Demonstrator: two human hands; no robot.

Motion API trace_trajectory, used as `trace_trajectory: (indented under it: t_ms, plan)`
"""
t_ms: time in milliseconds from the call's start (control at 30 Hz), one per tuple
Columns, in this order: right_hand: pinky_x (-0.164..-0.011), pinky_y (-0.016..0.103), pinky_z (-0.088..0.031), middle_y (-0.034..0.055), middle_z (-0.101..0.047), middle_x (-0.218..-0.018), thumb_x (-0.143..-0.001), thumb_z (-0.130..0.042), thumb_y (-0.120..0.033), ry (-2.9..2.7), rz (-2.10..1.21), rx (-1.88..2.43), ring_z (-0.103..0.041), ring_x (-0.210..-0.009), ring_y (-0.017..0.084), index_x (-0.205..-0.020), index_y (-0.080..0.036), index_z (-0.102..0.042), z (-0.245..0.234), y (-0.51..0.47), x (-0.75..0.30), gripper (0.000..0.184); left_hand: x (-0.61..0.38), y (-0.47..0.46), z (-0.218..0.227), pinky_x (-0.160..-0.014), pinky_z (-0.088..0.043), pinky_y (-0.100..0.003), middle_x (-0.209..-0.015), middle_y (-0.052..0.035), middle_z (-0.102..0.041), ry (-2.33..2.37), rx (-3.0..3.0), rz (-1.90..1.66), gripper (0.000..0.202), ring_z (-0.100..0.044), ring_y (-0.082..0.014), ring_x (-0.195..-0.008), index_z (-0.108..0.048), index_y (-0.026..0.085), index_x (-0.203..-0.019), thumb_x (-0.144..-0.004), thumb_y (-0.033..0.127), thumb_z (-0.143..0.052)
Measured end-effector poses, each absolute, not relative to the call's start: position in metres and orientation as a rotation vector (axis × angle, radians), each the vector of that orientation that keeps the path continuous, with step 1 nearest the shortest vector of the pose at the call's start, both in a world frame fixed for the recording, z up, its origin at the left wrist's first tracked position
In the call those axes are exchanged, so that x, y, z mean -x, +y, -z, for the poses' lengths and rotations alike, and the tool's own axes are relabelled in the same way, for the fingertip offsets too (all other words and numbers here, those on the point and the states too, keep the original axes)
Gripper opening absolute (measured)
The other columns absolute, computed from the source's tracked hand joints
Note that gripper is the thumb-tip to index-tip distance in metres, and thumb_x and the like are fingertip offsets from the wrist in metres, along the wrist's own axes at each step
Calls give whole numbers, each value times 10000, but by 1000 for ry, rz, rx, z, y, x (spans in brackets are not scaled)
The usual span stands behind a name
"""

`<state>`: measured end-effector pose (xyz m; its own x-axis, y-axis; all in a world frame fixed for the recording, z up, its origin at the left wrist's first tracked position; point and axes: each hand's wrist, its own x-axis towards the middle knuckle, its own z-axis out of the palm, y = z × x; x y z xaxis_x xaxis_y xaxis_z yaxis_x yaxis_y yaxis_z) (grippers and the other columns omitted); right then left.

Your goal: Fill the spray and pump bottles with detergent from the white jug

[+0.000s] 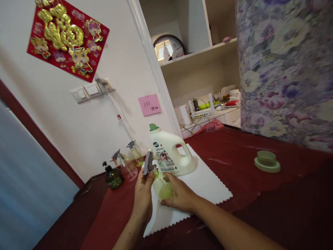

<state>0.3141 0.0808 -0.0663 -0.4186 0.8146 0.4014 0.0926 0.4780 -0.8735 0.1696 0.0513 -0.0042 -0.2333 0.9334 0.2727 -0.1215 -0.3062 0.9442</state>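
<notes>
A small clear spray bottle [161, 185] with yellowish liquid and a grey trigger head stands on a white cloth [205, 184]. My left hand [143, 194] is closed round the grey trigger head at its top. My right hand [179, 196] wraps the bottle's body from the right. Just behind them stands a large cream detergent jug [169, 152] with a green spout and a handle.
Two more spray bottles [128, 166] and a dark pump bottle [113, 176] stand by the wall on the red tabletop [260, 208]. A green cap [267, 161] lies to the right. A flowered cover [286, 69] hangs at upper right, shelves behind.
</notes>
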Motion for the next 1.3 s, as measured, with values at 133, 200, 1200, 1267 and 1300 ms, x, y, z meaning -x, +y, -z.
trace_trajectory:
  t_ms: [133,200,1200,1267,1300]
  plan:
    - [-1076,527,-426,118,-584,-1433,-599,-897,-329,-1826,-1019,772,-552,-1299,369,-1472,-287,-440,69,82,-313,986,-171,52,3,-1111,-443,-464,-1365,-84,-687,1108,-1224,-1654,592,-616,-300,-1285,-608,296,-1368,-838,498,-780]
    - [-1079,531,-423,122,-581,-1434,-595,-899,-330,-1825,-1021,773,-548,-1303,371,-1469,-283,-445,70,82,-313,985,-171,51,3,-1085,-468,-455,-1359,-91,-691,1115,-1232,-1661,596,-638,-300,-1254,-614,285,-1359,-832,508,-780]
    - [-1177,536,-286,45,-558,-1501,-882,-635,-93,-2568,-78,842,-382,-1448,315,-1305,-321,-660,-87,93,-337,482,-182,57,21,-1046,-421,-426,-1267,-112,-693,1007,-1418,-1677,401,-606,-304,-1190,-632,197,-1224,-918,456,-645]
    - [-1100,505,-358,60,-690,-1292,-902,-667,-161,-2664,-82,860,-547,-1282,305,-1195,-305,-725,-98,100,-333,332,-182,56,23,-1050,-422,-428,-1282,-119,-689,989,-1408,-1690,405,-608,-302,-1199,-620,195,-1232,-918,449,-646]
    - [-1041,466,-401,58,-722,-1183,-909,-670,-183,-2691,-87,859,-608,-1174,283,-1148,-294,-745,-102,102,-332,274,-182,55,25,-1054,-424,-426,-1294,-121,-685,968,-1398,-1696,410,-607,-297,-1212,-602,197,-1243,-915,438,-650]
